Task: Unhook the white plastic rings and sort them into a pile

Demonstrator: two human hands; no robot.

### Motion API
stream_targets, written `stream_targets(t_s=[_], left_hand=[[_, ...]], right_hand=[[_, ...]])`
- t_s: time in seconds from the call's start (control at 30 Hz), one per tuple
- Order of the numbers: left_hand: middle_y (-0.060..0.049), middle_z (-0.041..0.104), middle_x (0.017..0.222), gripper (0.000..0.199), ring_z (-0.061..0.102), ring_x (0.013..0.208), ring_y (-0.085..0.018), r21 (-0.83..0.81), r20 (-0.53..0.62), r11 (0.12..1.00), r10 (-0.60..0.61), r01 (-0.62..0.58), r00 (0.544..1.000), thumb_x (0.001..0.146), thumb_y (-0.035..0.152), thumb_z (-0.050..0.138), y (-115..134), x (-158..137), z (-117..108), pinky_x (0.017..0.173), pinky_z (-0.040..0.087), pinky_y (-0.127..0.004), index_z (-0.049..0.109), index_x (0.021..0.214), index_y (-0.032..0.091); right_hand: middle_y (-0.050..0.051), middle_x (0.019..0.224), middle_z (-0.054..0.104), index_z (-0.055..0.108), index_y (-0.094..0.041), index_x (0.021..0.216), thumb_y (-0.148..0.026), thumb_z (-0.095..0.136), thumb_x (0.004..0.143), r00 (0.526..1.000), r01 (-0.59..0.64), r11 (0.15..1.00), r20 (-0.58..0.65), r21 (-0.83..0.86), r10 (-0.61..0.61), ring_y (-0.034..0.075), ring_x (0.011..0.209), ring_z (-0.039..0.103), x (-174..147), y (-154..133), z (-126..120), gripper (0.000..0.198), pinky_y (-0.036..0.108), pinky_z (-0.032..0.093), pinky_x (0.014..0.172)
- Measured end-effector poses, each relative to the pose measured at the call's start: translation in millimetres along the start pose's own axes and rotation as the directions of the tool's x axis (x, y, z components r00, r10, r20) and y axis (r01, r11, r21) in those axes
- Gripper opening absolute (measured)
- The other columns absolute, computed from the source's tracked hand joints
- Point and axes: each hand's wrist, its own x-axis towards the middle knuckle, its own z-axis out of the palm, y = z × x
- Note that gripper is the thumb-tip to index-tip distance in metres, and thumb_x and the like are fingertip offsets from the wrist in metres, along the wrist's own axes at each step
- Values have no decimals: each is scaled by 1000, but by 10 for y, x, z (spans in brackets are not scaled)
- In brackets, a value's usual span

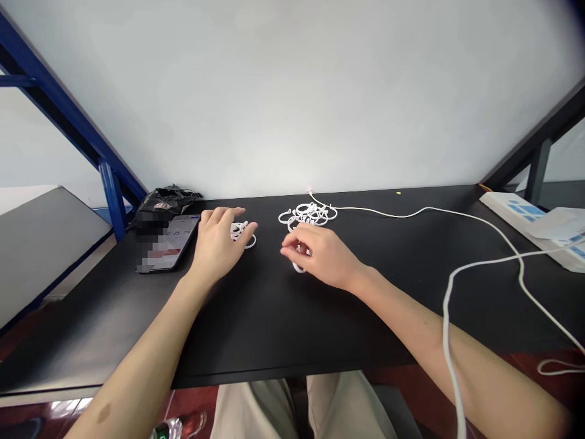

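My left hand (pixel 218 241) reaches over the left part of the black table, thumb and fingers apart and holding nothing. Beside its thumb lies a small heap of white plastic rings (pixel 250 241), partly hidden by the hand. My right hand (pixel 322 253) is closed in a pinch near the middle of the table. A white plastic ring (pixel 299 268) shows beneath its fingers and appears to be held there; the grip itself is partly hidden. Just behind that hand lies a larger tangle of white plastic rings (pixel 311 213).
A phone (pixel 176 244) with a lit screen lies left, before a crumpled black plastic bag (pixel 167 200). A white cable (pixel 402 216) runs to the right; another white cable (pixel 448 305) hangs across my right forearm. A white box (pixel 516 213) sits at the right edge.
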Motion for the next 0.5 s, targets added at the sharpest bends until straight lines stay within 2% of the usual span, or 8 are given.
stream_targets(t_s=[0.07, 0.1, 0.17, 0.2, 0.33, 0.4, 0.5], left_hand=[[-7, 62, 126, 46, 53, 115, -29, -202, 127, 973, 138, -111, 982, 89, 51, 57, 144, -45, -57, 102, 43, -46, 57, 126, 22], [-8, 59, 131, 56, 56, 114, -28, -319, 201, 935, 224, -152, 954, 87, 53, 60, 226, -76, -72, 99, 46, -44, 51, 132, 23], [-11, 55, 137, 71, 58, 115, -27, -472, 261, 866, 314, -163, 913, 82, 55, 67, 384, -139, -65, 97, 49, -43, 41, 140, 23], [-11, 57, 134, 67, 57, 116, -28, -499, 278, 851, 335, -163, 900, 82, 53, 67, 448, -168, -46, 97, 49, -42, 43, 137, 23], [-6, 66, 106, 32, 63, 96, -23, -486, 293, 864, 300, -128, 908, 89, 40, 60, 544, -215, 53, 82, 53, -37, 54, 114, 22], [-3, 65, 97, 26, 62, 89, -21, -451, 293, 883, 280, -126, 914, 88, 38, 61, 510, -203, 71, 76, 53, -35, 56, 108, 22], [-3, 64, 103, 31, 60, 94, -22, -394, 281, 909, 258, -134, 924, 87, 34, 62, 441, -177, 56, 78, 52, -36, 55, 114, 23]], right_hand=[[2, 88, 65, 66, -19, 95, -29, 61, 92, 984, 52, 992, -177, 117, -31, 11, 73, 61, 7, -16, 35, 11, 26, 52, 70], [2, 90, 66, 67, -20, 97, -30, 62, 92, 969, 77, 985, -243, 156, -37, 11, 75, 62, 8, -25, 51, 13, 26, 54, 71], [2, 92, 67, 68, -22, 97, -32, 62, 92, 949, 100, 976, -313, 195, -35, 12, 78, 64, 5, -42, 78, 13, 26, 56, 71], [2, 92, 67, 69, -23, 96, -32, 62, 92, 945, 102, 974, -324, 203, -32, 13, 79, 64, 2, -49, 89, 13, 27, 56, 72], [2, 90, 67, 69, -23, 90, -34, 61, 92, 953, 88, 975, -301, 205, -23, 13, 77, 63, -1, -41, 122, 13, 28, 55, 71], [1, 88, 66, 67, -23, 88, -34, 62, 92, 958, 82, 977, -286, 196, -23, 13, 75, 62, 6, -19, 131, 12, 28, 55, 69], [1, 91, 65, 65, -23, 90, -31, 64, 91, 968, 76, 978, -248, 195, -26, 13, 77, 63, 17, 10, 133, 8, 29, 55, 73]])
